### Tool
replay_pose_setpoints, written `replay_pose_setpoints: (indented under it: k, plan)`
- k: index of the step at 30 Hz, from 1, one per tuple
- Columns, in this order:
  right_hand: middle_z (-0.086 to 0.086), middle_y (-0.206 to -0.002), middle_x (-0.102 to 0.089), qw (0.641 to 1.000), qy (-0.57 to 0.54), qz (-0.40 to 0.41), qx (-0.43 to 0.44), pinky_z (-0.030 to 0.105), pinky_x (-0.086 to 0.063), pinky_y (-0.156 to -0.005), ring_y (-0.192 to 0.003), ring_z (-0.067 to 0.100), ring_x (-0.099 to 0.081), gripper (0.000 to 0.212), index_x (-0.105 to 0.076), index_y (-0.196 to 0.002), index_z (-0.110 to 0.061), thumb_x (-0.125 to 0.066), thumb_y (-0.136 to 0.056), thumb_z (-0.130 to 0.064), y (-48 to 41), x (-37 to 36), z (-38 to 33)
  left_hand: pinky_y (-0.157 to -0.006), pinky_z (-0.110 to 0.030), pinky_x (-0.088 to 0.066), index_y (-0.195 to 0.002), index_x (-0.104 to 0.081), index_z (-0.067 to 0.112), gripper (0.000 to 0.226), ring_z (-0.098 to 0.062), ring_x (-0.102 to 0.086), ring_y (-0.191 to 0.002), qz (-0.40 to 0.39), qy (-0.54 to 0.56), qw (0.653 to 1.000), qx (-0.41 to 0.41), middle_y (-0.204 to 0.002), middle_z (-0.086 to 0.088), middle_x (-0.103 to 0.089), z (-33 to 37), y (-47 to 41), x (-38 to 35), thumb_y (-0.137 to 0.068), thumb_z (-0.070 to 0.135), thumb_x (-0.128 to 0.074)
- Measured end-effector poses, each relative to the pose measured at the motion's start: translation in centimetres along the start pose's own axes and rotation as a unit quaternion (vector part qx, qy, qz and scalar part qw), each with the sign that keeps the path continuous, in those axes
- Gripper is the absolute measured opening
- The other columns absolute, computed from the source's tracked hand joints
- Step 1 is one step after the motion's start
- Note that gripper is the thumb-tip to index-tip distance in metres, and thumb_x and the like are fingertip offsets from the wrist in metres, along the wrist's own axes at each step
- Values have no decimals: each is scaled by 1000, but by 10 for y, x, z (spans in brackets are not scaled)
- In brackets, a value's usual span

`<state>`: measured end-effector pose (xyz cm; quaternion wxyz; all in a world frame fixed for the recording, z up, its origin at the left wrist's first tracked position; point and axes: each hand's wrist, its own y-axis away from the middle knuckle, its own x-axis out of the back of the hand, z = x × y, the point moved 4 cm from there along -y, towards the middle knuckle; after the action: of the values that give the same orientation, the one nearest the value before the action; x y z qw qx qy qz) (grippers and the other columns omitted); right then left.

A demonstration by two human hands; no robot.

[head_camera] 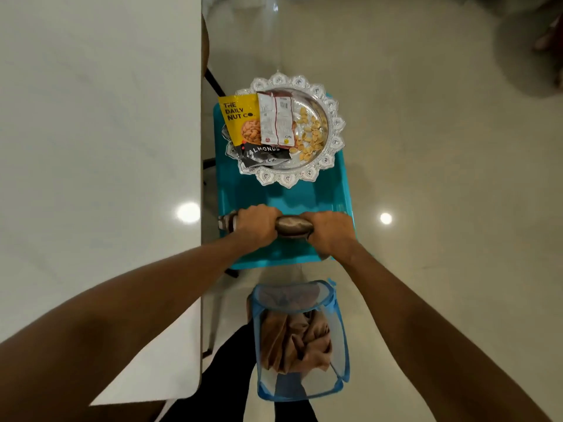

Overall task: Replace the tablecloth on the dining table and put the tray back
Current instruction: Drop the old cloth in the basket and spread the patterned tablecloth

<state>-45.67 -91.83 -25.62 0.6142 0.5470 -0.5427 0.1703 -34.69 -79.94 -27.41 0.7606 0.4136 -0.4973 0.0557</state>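
Much of the folded brown-grey satin cloth point(294, 226) is hidden: both hands cover it, so only a shiny middle band and a striped end poking out past the left hand can be made out, and its pattern stays unclear. The blue plastic stool point(286, 193) beneath it is partly covered by the hands and by the tray. The top right corner is dark and blurred.

The cloth lies bunched into a tight roll across the near part of the stool. The ornate silver round tray point(330, 138), with a scalloped, jewelled rim, sits on the far part of the stool, carrying a yellow almond packet point(240, 123), a red-and-white packet point(278, 120) and loose pale nut shells point(310, 135). The white tabletop point(97, 117) at left is bare.

The left hand point(257, 225) and right hand point(330, 234) are curled knuckles-up and closed around the cloth, side by side, both forearms reaching forward. A blue mesh hamper point(341, 339) on the floor below holds crumpled brown fabric point(294, 339).
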Motion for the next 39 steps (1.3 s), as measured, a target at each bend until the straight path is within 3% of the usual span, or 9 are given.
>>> replay_pose_setpoints:
  k: [10, 14, 17, 22, 24, 26, 31, 35, 39]
  plan:
    - [2, -107, -72, 995, -15, 70, 67, 39, -51, -83, -96, 28, -65, 47, -61, -129, -42, -54, -85, -30, 118, 113, -60, -78, -30, -40, -100, -77, 32, 37, -18, -64, -86, 292, -16, 948, -127, -89, 7, -74, -13, 130, 111, -69, 31, -56]
    - [7, -108, -70, 980, -25, 179, 82, 42, -50, -84, -100, 34, -65, 42, -58, -128, -35, -57, -86, -34, 161, 146, -119, -94, -39, -48, -98, -78, 21, 30, -23, -66, -101, 421, -19, 878, -225, -101, 0, -76, -37, 190, 163, -73, 27, -64]
    - [8, -102, -70, 970, -15, 222, 100, 41, -51, -76, -93, 34, -68, 34, -53, -124, -26, -59, -91, -30, 171, 142, -182, -109, -51, -38, -118, -73, 20, 34, -32, -52, -131, 482, -63, 856, -176, -133, -6, -65, -91, 223, 173, -86, 19, -63]
    - [8, -129, -61, 953, -259, -22, 155, 42, -47, -98, -112, 27, -58, 46, -50, -141, -20, -58, -99, -37, 172, 69, -309, -114, -49, -35, -145, -48, 12, 58, -39, -43, -138, 374, 85, 911, 150, -145, -19, -51, -210, 281, 131, -88, 4, -53]
    - [11, -124, -66, 925, -316, -95, 189, 42, -51, -97, -108, 26, -62, 40, -59, -134, -15, -60, -99, -34, 171, 25, -341, -102, -45, -48, -140, -54, 21, 48, -26, -58, -123, 373, 242, 888, 115, -135, -8, -62, -229, 307, 103, -92, 26, -53]
    - [8, -117, -71, 932, -292, -47, 209, 41, -53, -94, -106, 26, -65, 32, -67, -125, -16, -60, -97, -29, 164, -10, -356, -100, -43, -49, -134, -53, 25, 42, -19, -58, -122, 362, 322, 872, 61, -135, -1, -59, -236, 326, 73, -94, 36, -60]
    - [3, -127, -65, 930, -233, 267, 95, 48, -50, -93, -111, 27, -55, 32, -70, -116, -24, -59, -87, -28, 150, -23, -338, -109, -45, -39, -144, -49, 18, 50, -35, -46, -135, 247, 210, 941, 100, -149, -12, -47, -248, 323, 3, -98, 40, -49]
    - [5, -161, -34, 967, -121, 218, 40, 49, -38, -104, -137, 32, -37, 49, -55, -140, -32, -59, -93, -44, 149, -32, -349, -123, -46, -13, -159, -18, 26, 73, -31, -3, -154, 178, 164, 967, 77, -167, -7, -10, -255, 311, -13, -98, 50, -51]
    - [6, -163, -30, 975, -146, 156, 58, 45, -34, -113, -142, 32, -32, 56, -52, -144, -31, -60, -92, -52, 142, -32, -384, -124, -47, -19, -160, -5, 25, 87, -29, 2, -155, 156, 116, 979, 65, -168, -7, -2, -284, 306, -8, -91, 35, -57]
